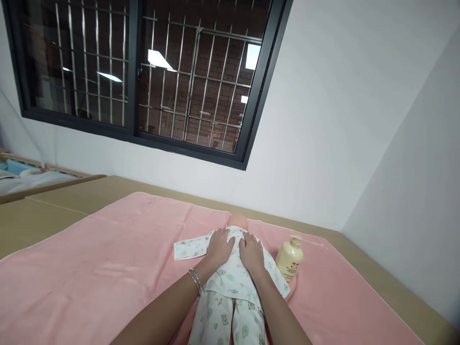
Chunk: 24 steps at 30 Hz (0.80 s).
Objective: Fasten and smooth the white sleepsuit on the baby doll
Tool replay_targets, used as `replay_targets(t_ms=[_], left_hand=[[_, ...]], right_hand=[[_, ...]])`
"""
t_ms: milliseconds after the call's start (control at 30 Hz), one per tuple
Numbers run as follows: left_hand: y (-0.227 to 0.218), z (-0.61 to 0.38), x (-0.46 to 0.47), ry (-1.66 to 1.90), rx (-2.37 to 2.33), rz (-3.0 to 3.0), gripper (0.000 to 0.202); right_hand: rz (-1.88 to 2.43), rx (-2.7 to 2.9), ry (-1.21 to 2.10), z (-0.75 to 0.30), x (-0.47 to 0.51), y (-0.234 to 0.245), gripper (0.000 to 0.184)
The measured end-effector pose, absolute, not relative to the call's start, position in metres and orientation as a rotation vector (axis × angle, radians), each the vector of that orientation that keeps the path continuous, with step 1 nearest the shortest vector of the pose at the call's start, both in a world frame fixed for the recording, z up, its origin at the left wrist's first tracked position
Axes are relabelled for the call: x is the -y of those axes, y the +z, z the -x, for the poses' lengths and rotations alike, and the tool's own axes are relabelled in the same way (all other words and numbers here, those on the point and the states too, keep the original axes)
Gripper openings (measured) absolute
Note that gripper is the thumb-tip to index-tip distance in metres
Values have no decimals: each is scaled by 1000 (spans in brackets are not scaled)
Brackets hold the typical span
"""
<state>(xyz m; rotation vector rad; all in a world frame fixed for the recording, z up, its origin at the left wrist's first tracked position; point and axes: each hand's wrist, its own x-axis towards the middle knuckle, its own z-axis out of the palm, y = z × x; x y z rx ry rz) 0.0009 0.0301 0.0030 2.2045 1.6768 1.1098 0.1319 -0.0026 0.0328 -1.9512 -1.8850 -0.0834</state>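
A baby doll (238,221) lies on its back on a pink blanket (122,268), its head toward the wall. It is dressed in a white printed top (233,275) and matching trousers (215,318). My left hand (220,247) rests flat on one side of the doll's upper chest, fingers stretched out. On the other side lies my right hand (251,251), also flat with fingers extended. One sleeve (190,247) spreads out to the left; the other slants down to the right, beside a cream pump-top bottle (290,256).
The blanket covers a wooden tabletop (64,194) set against a white wall (305,143). A dark-framed window (134,72) with metal bars is above. At the far left, a wooden-edged tray (39,181) holds blue and white items.
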Motion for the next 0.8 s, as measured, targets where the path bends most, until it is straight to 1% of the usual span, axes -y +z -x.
replay_targets(t_ms=[267,467,800], left_hand=[[2,0,-32,1106,-1663,-2186,38],[3,1,-30,1126,-1639,-2199,42],[3,1,-29,1127,-1641,-2169,42]], right_hand=[[1965,1872,-51,-133,2,32,47],[1974,1877,-64,-131,4,33,48],[2160,1856,-411,-115,21,47,39]])
